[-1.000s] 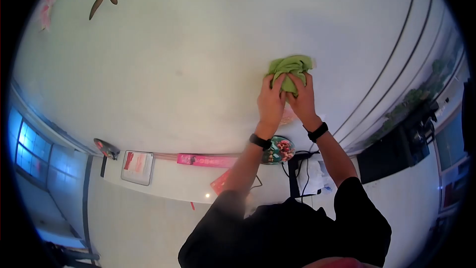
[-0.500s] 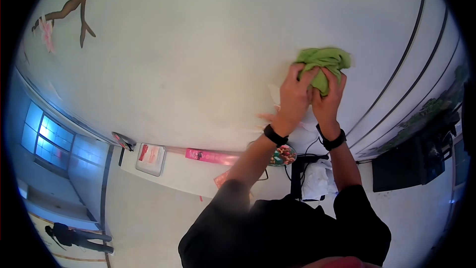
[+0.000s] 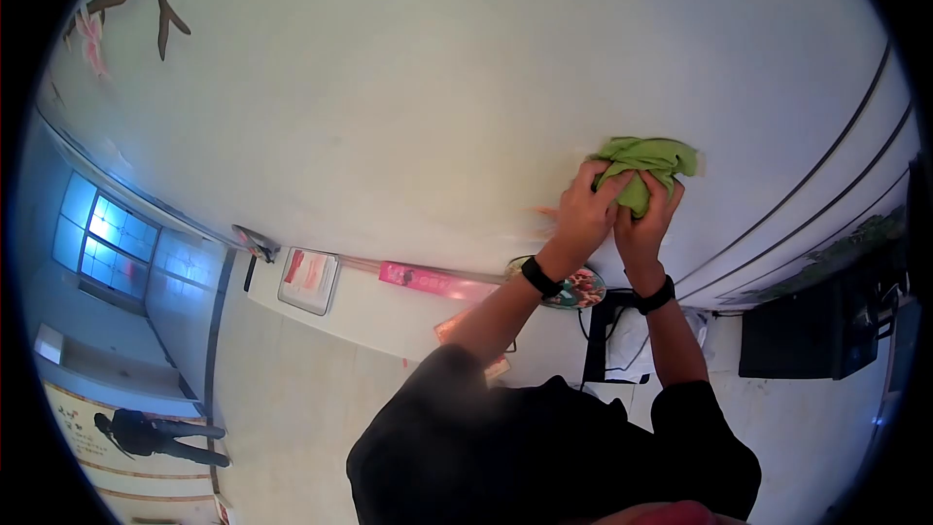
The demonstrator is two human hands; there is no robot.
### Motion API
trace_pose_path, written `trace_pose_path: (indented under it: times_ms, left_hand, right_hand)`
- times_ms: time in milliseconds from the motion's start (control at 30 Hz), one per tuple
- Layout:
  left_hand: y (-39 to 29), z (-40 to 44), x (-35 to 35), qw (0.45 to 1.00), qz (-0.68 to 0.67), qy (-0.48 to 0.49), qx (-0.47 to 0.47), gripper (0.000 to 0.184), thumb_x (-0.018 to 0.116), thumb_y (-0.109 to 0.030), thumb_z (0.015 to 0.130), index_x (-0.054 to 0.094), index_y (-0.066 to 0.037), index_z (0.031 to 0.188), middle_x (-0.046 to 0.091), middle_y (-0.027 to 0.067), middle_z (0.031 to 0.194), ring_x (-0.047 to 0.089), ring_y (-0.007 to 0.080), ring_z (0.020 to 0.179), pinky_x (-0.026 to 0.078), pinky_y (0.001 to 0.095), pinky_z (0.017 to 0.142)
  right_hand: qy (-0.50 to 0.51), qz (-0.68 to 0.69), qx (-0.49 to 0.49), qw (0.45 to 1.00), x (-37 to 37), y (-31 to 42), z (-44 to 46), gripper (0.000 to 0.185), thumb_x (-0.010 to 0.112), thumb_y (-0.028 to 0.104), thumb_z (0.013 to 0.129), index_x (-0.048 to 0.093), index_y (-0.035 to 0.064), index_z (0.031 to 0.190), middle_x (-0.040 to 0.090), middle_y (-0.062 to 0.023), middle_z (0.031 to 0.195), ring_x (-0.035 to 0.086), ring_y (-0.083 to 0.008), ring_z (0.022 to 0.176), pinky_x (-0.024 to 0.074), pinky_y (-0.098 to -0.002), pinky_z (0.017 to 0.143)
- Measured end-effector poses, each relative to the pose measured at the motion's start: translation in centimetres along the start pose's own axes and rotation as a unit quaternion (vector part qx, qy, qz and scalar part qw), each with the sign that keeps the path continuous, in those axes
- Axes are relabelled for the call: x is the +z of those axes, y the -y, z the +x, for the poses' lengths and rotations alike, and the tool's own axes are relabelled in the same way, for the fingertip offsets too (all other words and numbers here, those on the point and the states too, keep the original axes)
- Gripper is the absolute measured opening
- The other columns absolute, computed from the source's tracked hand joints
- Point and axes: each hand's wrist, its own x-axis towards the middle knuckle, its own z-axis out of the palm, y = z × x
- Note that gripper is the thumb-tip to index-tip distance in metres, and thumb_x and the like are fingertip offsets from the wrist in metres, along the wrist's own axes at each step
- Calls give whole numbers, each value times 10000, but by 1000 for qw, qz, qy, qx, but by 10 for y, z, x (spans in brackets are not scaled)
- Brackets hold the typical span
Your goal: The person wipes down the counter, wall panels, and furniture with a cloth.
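Note:
A crumpled green cloth lies pressed against the pale wall. My left hand grips its left and lower side, fingers bent into the folds. Close beside it, my right hand holds the lower right part of the same cloth. Both arms reach up and forward, a black band on each wrist. Parts of the fingertips are hidden in the fabric.
Below the wall, a narrow white ledge carries a clear-lidded box, a pink box and a round colourful object. A black cabinet stands at right. Another person stands far left.
The cloth and both hands appear lower and slightly right in view. The wall lines and ledge items have shifted too, so the camera has turned. Both hands still hold the cloth.

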Motion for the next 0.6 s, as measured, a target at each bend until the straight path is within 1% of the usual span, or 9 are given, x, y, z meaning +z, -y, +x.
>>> trace_pose_path:
  times_ms: [33, 133, 233, 333, 433, 533, 600]
  left_hand:
    - [7, 0, -9, 1000, 6, -12, 4, 392, 656, 7, 723, 667, -94, 1101, 550, 110, 1025, 623, 296, 808, 540, 386, 635]
    - [30, -6, -38, 1000, 12, 0, -9, 404, 659, 5, 716, 659, -96, 1107, 546, 110, 1018, 621, 296, 804, 538, 387, 630]
    - [51, -6, -77, 1000, -19, 10, -20, 450, 673, 42, 718, 640, -130, 1133, 532, 116, 1078, 614, 322, 819, 522, 392, 639]
    - [72, 11, -130, 1000, -6, 3, 17, 468, 668, 51, 709, 640, -142, 1134, 534, 112, 1081, 612, 320, 828, 520, 391, 644]
    - [99, 18, -177, 1000, -11, -20, -21, 492, 656, 66, 692, 643, -150, 1134, 541, 109, 1096, 618, 308, 871, 524, 383, 670]
    - [136, 12, -221, 996, -3, -88, -27, 444, 675, 1, 670, 662, -151, 1087, 549, 84, 1028, 625, 281, 780, 529, 378, 632]
    - [161, -9, -241, 995, -14, -91, -48, 452, 676, 1, 670, 659, -155, 1093, 552, 81, 1042, 627, 290, 799, 528, 382, 638]
  right_hand:
    - [6, 4, -7, 1000, 9, 7, -1, 475, 555, -82, 754, 516, 28, 1214, 417, -200, 1150, 473, -395, 1063, 409, -430, 926]
    - [23, -8, -11, 1000, 36, 27, -5, 478, 555, -90, 743, 523, 27, 1205, 422, -196, 1137, 479, -399, 1051, 417, -429, 914]
    - [18, -10, -10, 1000, 69, 55, -10, 476, 559, -91, 738, 529, 28, 1198, 429, -194, 1126, 484, -400, 1040, 422, -432, 903]
    - [-2, -26, -33, 999, 111, 90, -7, 478, 566, -86, 739, 525, 30, 1201, 433, -201, 1123, 483, -402, 1034, 425, -436, 893]
    - [-4, -41, -59, 997, 159, 127, -2, 494, 604, -40, 721, 533, 57, 1201, 430, -210, 1115, 488, -417, 1015, 436, -452, 861]
    - [15, -56, -99, 993, 210, 155, -9, 508, 624, -14, 704, 535, 60, 1199, 432, -216, 1112, 482, -422, 1011, 435, -471, 859]
    - [48, -82, -92, 991, 235, 164, -29, 513, 641, 7, 693, 538, 61, 1192, 433, -222, 1114, 476, -431, 1026, 436, -482, 867]
